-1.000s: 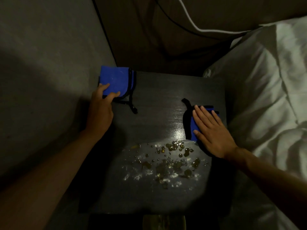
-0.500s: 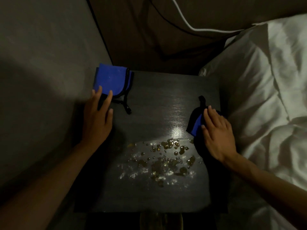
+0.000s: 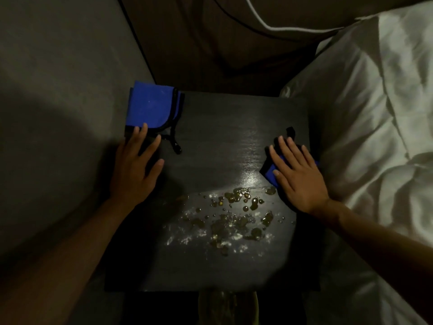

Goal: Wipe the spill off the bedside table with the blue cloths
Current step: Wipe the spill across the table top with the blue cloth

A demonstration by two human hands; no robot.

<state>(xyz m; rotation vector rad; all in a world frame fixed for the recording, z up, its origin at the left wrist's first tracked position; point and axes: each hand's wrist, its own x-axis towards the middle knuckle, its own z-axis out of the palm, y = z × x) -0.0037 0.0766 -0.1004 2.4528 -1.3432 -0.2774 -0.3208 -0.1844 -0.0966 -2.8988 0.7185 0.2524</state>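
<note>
A dark bedside table (image 3: 210, 127) carries a spill (image 3: 229, 216) of brownish drops and white smears on its near half. A folded blue cloth (image 3: 151, 106) with black trim lies at the far left corner. My left hand (image 3: 134, 167) rests flat just below it, fingertips touching its near edge, fingers apart. A second blue cloth (image 3: 271, 171) lies at the right edge, mostly hidden under my right hand (image 3: 297, 177), which presses flat on it just above the spill.
A grey wall (image 3: 58, 90) runs along the table's left side. A bed with white sheets and a pillow (image 3: 375, 113) borders the right side. A white cable (image 3: 262, 17) hangs behind the table.
My left hand slid back off the left cloth, leaving only its fingertips at the edge. My right hand bunched the right cloth, then flattened on it again.
</note>
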